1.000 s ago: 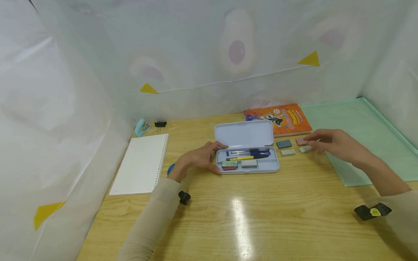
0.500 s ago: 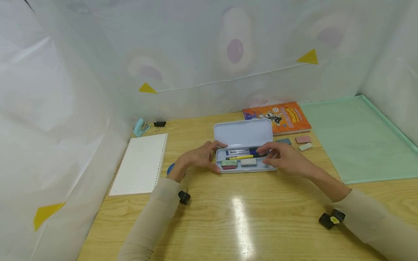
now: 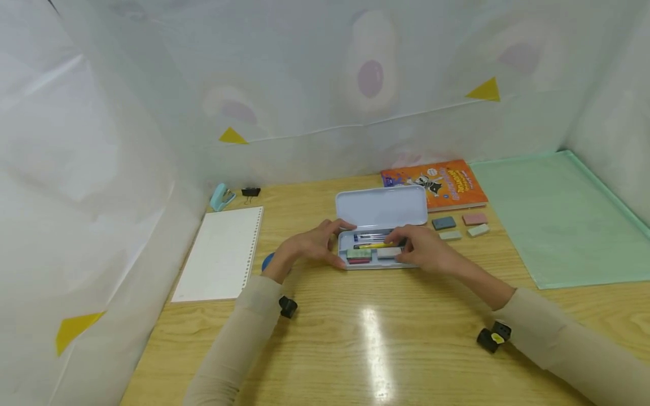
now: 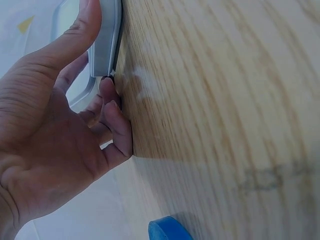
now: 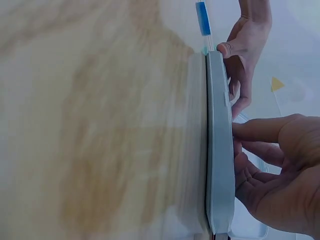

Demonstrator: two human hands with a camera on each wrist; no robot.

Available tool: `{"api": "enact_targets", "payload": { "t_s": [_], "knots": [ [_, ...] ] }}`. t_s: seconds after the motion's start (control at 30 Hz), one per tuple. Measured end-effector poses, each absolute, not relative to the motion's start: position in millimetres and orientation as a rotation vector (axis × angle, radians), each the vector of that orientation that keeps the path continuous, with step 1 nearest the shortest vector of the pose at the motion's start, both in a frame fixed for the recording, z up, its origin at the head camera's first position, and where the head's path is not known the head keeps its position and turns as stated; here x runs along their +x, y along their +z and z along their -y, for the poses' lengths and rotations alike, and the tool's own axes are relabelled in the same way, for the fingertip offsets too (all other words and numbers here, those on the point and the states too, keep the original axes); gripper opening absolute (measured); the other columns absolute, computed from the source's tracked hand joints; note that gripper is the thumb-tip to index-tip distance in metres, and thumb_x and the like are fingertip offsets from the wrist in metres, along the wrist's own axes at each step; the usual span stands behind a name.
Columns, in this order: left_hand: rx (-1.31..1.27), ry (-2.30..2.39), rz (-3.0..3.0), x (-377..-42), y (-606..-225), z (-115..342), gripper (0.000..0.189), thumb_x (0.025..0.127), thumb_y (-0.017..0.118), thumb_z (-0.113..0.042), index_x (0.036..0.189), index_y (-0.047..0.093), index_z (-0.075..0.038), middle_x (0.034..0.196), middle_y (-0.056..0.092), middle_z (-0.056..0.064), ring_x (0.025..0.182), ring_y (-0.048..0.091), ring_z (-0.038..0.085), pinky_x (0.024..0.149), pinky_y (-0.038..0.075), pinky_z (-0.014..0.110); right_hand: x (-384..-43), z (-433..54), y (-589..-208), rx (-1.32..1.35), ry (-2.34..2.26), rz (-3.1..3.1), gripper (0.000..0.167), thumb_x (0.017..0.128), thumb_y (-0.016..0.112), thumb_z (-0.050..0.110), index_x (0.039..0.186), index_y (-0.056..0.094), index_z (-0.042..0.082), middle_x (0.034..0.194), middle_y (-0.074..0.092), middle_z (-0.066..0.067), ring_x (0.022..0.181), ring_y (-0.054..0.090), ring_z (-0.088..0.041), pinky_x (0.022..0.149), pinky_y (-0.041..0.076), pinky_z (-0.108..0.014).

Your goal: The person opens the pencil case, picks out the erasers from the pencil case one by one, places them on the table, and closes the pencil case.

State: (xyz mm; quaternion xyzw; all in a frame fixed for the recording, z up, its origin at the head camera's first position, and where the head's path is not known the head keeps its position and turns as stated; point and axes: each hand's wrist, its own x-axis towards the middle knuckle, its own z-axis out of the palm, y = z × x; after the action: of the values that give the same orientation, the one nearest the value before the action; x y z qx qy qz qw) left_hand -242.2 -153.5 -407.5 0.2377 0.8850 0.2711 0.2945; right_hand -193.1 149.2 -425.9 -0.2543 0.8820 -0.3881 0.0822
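A pale blue pencil case (image 3: 382, 205) lies with its lid swung back on the table. Pens (image 3: 369, 237), a yellow pen (image 3: 373, 246), a green eraser (image 3: 358, 254) and a white eraser (image 3: 389, 253) lie in its tray. My left hand (image 3: 316, 243) grips the case's left end, thumb at the front corner and index finger at the back. In the left wrist view, the case (image 4: 106, 42) shows beyond the left thumb. My right hand (image 3: 425, 248) dips into the tray, curled fingertips at the white eraser's right end; I cannot tell whether they pinch it. The right wrist view shows its fingers (image 5: 257, 131) behind the wall.
Right of the case lie a blue eraser (image 3: 444, 223), a pink eraser (image 3: 474, 219) and two pale erasers (image 3: 478, 230). Behind is an orange book (image 3: 452, 183); a green mat (image 3: 569, 225) lies right. Left are a notebook (image 3: 218, 254), stapler (image 3: 221, 197) and binder clip (image 3: 251, 192).
My right hand has moved left from beside the loose pink and pale erasers into the pencil case's tray. The loose erasers stay on the table. My left hand stays at the case.
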Motion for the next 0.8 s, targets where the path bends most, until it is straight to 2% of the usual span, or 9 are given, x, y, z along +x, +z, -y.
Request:
{"api": "enact_targets", "payload": {
  "t_s": [0.3, 0.6, 0.8],
  "knots": [
    [0.631, 0.727, -2.355, -241.0, -407.4, 153.7, 0.090, 0.085, 0.088, -0.032, 0.159, 0.035, -0.032, 0.144, 0.041, 0.009, 0.118, 0.041, 0.024, 0.102, 0.038, 0.041, -188.2, -146.1, -423.6, -0.722, -1.127, -2.718, 0.022, 0.087, 0.080, 0.000, 0.109, 0.076, 0.004, 0.102, 0.072, -0.007, 0.077, 0.058, -0.014, 0.065, 0.049, -0.029],
    [0.637, 0.745, -2.350, -242.2, -408.0, 154.5, 0.091, 0.084, 0.089, -0.033, 0.158, 0.036, -0.032, 0.144, 0.041, 0.009, 0.117, 0.042, 0.024, 0.099, 0.038, 0.041, -180.1, -161.2, -417.5, -0.777, -1.168, -2.683, 0.023, 0.093, 0.075, 0.003, 0.116, 0.074, 0.006, 0.111, 0.070, -0.008, 0.094, 0.066, -0.021, 0.080, 0.054, -0.039],
    [0.636, 0.752, -2.353, -242.5, -409.2, 154.6, 0.091, 0.084, 0.090, -0.032, 0.158, 0.036, -0.033, 0.144, 0.041, 0.009, 0.120, 0.042, 0.025, 0.102, 0.039, 0.041, -179.6, -176.4, -417.9, -0.711, -1.216, -2.665, 0.021, 0.093, 0.076, 0.003, 0.113, 0.076, 0.010, 0.107, 0.069, -0.004, 0.091, 0.065, -0.017, 0.079, 0.055, -0.032]
  ]
}}
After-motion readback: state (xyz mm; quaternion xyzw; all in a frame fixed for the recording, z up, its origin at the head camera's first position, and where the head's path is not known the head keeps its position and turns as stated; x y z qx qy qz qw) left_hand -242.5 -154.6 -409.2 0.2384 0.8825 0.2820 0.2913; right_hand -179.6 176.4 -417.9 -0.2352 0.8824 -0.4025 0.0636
